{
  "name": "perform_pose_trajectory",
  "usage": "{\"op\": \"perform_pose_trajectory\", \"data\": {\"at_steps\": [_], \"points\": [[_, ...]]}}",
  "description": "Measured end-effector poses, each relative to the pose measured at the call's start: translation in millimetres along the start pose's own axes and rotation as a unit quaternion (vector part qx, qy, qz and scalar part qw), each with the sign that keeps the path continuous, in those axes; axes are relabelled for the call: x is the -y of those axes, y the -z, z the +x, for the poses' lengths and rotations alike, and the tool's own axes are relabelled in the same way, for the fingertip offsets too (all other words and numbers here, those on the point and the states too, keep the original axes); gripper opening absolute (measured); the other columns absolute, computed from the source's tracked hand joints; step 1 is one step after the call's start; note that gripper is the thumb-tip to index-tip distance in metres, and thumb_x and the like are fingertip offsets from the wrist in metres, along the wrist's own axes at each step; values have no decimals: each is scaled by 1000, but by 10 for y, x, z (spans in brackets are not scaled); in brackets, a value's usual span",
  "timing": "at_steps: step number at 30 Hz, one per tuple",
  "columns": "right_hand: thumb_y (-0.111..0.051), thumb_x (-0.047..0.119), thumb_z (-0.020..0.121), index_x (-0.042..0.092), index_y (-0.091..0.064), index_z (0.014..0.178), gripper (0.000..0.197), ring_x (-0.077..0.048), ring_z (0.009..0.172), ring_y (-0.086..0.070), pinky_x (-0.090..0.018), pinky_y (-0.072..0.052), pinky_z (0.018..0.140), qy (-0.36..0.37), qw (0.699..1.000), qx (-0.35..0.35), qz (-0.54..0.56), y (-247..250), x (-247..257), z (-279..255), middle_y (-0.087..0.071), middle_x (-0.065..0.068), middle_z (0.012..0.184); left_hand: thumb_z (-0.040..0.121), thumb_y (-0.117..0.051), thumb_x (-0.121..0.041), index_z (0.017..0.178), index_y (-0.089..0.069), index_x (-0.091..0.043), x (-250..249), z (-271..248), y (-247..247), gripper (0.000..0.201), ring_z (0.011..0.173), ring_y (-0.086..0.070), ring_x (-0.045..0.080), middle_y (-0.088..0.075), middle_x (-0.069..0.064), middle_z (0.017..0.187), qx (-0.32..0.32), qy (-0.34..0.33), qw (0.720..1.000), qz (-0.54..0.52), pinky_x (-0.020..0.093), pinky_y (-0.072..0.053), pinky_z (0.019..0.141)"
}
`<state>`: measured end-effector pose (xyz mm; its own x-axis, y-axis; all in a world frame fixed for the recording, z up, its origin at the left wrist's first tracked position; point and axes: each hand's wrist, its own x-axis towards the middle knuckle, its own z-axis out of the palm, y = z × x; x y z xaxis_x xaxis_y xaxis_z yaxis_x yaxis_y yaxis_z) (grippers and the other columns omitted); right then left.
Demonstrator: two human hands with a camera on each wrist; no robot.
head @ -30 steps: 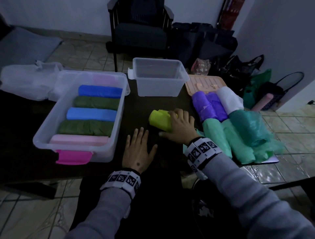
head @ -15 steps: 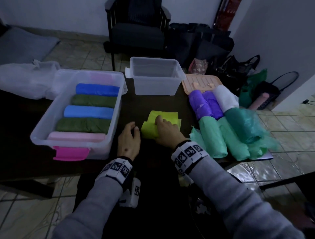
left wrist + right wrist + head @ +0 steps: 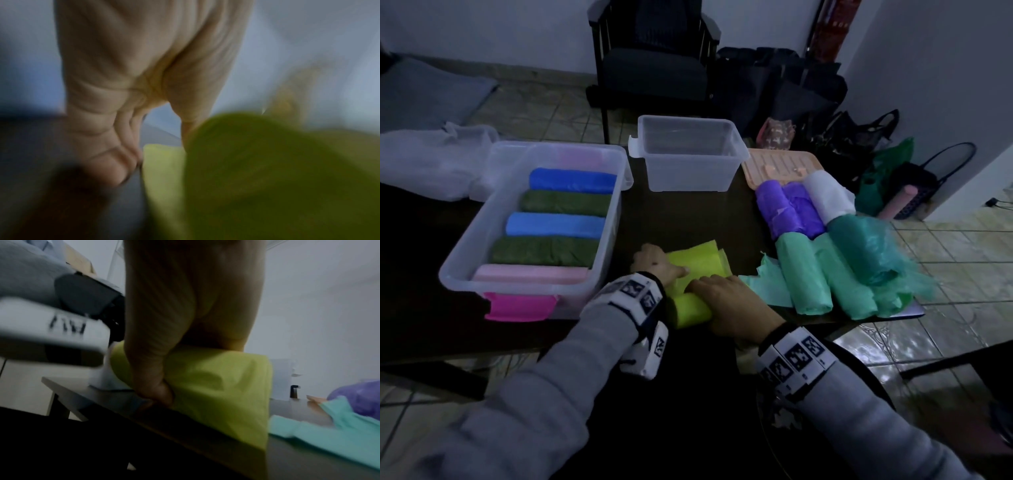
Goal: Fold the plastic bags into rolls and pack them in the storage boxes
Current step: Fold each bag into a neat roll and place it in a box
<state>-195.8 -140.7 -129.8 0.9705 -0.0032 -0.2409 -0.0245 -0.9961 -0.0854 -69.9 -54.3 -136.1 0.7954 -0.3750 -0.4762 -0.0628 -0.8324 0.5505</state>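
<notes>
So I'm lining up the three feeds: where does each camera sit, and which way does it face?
Head: worn on the head, looks down at the table, both hands and grey sleeves.
Left wrist: under the left hand, looks along its palm at the yellow-green bag.
Right wrist: under the right hand, looks across the table edge; the thumb shows.
All three share the yellow-green bag.

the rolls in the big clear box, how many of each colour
big clear box, rolls by colour:
blue: 2
dark green: 2
pink: 1 sure; a pale pink shape shows at the far end but I cannot tell if it is a roll
total: 5 clear rolls
</notes>
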Motion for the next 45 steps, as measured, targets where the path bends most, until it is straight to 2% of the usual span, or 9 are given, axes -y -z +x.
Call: {"op": "perform_pose_trajectory", "data": {"at_steps": [7,15,21,24,27,30,37,41,45], "points": [[-60,18,82,15,-45,127,48,-23,114,-49,-37,-34,93,7,1000,2,-6,-19,-24,-76,-53,-5,119,83,-69,-26,109,-60,-7,-57,76,10,33,109,-55,27,-57,13,122,6,-98,993,58,31,-46,86],[-60,21,82,15,-44,128,49,-26,114,-47,-38,-36,90,-10,999,-8,-30,105,-18,50,-52,-6,119,80,-73,-23,115,-58,-12,-240,95,236,40,114,-54,22,-58,6,123,-117,-113,981,-107,23,-38,83],[-63,20,82,17,-43,136,58,-27,119,-46,-40,-35,98,-25,998,39,45,151,-33,170,-51,-9,124,85,-66,-18,119,-49,-12,-210,97,135,38,116,-47,26,-49,9,126,-182,-170,968,-26,33,-40,91],[-66,20,81,15,-38,138,65,-28,122,-44,-41,-35,100,-40,992,68,96,180,-66,207,-48,-11,131,95,-50,-16,114,-59,-15,-196,163,35,21,111,-55,24,-57,6,119,-9,-219,973,79,30,-42,86],[-69,30,79,14,-42,135,64,-28,122,-43,-45,-36,100,-52,993,89,57,164,-88,214,-46,-10,129,102,-33,-21,130,-50,-11,-148,237,-24,34,133,-39,27,-45,11,139,114,-216,952,184,34,-34,102],[-72,29,77,14,-47,131,62,-27,119,-48,-41,-40,100,-65,989,96,89,159,-140,206,-52,-9,127,104,-24,-30,148,-23,-13,-108,273,-30,48,145,-14,24,-11,8,158,131,-230,936,230,37,-17,117],[-77,22,74,11,-45,131,66,-27,115,-53,-33,-43,92,-87,979,59,173,98,-114,181,-55,-11,126,103,-27,-31,150,-13,-13,-153,261,6,52,147,-5,20,-3,6,159,135,-265,910,288,35,-12,117],[-80,19,71,11,-45,125,65,-27,110,-55,-25,-41,79,-111,969,42,219,99,-143,137,-56,-12,121,98,-43,-26,149,-19,-14,-196,131,32,57,143,-19,25,-15,7,157,66,-244,937,241,39,-23,113],[-82,26,69,14,-51,125,65,-23,114,-51,-22,-37,81,-131,965,44,222,111,-193,170,-54,-7,125,95,-44,-11,126,-51,-10,-207,-233,25,31,119,-43,28,-45,11,130,-83,-230,940,238,38,-43,91]]}}
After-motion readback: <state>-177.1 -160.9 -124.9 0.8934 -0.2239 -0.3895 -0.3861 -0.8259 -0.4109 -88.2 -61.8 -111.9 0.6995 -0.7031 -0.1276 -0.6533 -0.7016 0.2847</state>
